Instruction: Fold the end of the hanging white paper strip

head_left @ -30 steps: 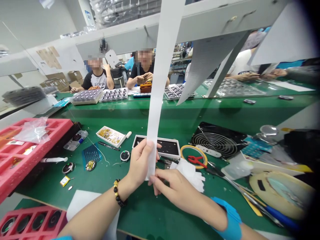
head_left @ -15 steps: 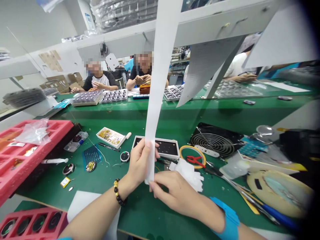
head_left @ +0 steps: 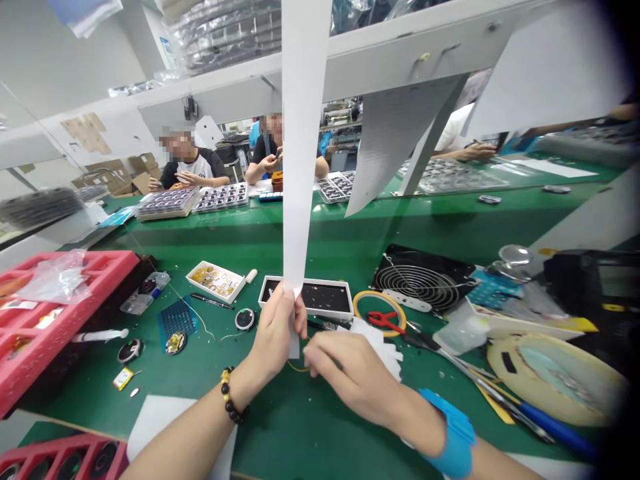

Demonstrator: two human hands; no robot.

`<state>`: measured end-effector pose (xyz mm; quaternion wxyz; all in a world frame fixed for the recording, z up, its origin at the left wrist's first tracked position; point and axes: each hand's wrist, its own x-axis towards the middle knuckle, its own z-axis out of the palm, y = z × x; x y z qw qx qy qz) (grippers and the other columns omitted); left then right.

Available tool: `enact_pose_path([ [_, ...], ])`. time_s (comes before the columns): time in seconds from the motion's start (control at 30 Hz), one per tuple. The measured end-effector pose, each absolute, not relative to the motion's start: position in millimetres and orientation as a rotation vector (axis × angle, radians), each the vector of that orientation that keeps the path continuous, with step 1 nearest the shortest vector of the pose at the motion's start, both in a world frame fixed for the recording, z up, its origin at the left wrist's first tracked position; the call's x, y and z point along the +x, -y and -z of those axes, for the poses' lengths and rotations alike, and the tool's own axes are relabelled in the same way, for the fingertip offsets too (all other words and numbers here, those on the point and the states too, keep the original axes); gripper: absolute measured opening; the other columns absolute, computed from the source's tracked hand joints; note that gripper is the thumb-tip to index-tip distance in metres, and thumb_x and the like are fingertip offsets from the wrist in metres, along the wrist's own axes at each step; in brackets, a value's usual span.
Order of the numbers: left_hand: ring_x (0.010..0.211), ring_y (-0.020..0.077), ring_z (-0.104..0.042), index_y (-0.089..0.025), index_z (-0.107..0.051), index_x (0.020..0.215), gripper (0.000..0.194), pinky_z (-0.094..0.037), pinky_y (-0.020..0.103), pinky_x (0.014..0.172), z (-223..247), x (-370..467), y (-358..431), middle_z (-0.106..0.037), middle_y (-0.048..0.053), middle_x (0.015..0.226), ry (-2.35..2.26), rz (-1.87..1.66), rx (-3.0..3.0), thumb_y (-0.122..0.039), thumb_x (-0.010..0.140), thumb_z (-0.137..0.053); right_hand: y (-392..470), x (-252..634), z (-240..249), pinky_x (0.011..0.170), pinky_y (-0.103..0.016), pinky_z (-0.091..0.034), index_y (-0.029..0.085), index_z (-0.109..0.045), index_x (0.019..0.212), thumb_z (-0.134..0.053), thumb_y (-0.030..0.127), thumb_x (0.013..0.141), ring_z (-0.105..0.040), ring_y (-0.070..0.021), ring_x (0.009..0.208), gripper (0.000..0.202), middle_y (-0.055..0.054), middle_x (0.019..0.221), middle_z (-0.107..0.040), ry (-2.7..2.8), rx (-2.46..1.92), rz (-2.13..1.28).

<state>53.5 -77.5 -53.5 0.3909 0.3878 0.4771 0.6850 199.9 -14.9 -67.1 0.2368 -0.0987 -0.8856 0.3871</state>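
Observation:
My left hand [head_left: 273, 330] is closed round the lower part of a long white paper strip [head_left: 303, 147]. The strip rises upright past the top of the view, and its short lower end sticks out beneath the fingers. Just right of that end, apart from it, is my right hand [head_left: 355, 373], with fingers curled and thumb and fingertips together. Whether anything tiny is pinched there is hidden. A thin yellow wire [head_left: 298, 367] shows beside those fingertips. Behind the right hand lie crumpled white paper pieces [head_left: 379, 342]. A white tray with a black bottom [head_left: 325, 298] lies behind both hands.
On the green bench [head_left: 310, 427] are a box of small yellow parts [head_left: 216, 281], a round watch-like part [head_left: 245, 319], a tape roll [head_left: 361, 303], red-handled pliers [head_left: 385, 322] and a black fan [head_left: 425, 277]. Red foam trays [head_left: 120, 267] stand left. Co-workers sit beyond.
My right hand has let go of the strip's lower end and sits slightly apart from it. My left hand still holds the strip. The whole view has shifted a little.

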Motion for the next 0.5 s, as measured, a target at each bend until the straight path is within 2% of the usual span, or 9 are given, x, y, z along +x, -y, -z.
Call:
enact_pose_path([
  [0.1,0.049,0.0093,-0.033,-0.019,-0.046,0.08,0.038,-0.032,0.02,0.049,56.2,52.9,80.9,-0.036,-0.006,0.057,-1.302,-1.726,1.039,-0.049,0.104,-0.042,9.3,201.5,68.2,0.065,-0.028,-0.041,0.02,-0.058,0.08,-0.035,0.045,0.109,-0.059,-0.0134,0.067,0.044,0.0,0.072,-0.065,2.222,-0.386,-1.225],
  [0.17,0.05,0.0094,-0.03,-0.019,-0.047,0.08,0.039,-0.028,0.021,0.048,57.8,53.5,84.8,-0.035,-0.006,0.059,-1.358,-1.709,1.13,-0.049,0.104,-0.042,7.3,201.5,70.4,0.064,-0.027,-0.043,0.02,-0.059,0.089,-0.038,0.047,0.108,-0.06,-0.0133,0.067,0.039,0.0,0.074,-0.065,2.122,-0.437,-1.308],
  [0.33,0.06,0.0106,-0.045,-0.019,-0.049,0.09,0.029,-0.036,0.022,0.057,59.5,56.1,94.8,-0.049,-0.003,0.07,-1.455,-1.578,1.482,-0.046,0.103,-0.05,10.5,200.7,72.1,0.065,-0.026,-0.047,0.02,-0.057,0.105,-0.041,0.049,0.107,-0.062,-0.014,0.07,0.033,-0.001,0.079,-0.066,2.011,-0.397,-1.411],
  [0.5,0.059,0.0122,-0.051,-0.019,-0.054,0.093,0.025,-0.038,0.025,0.058,64.6,56.6,97.5,-0.055,-0.001,0.069,-1.543,-1.595,1.616,-0.038,0.106,-0.043,13.2,200.7,68.9,0.066,-0.026,-0.049,0.02,-0.055,0.111,-0.043,0.048,0.107,-0.063,-0.0148,0.072,0.03,-0.001,0.08,-0.066,1.99,-0.331,-1.443],
])
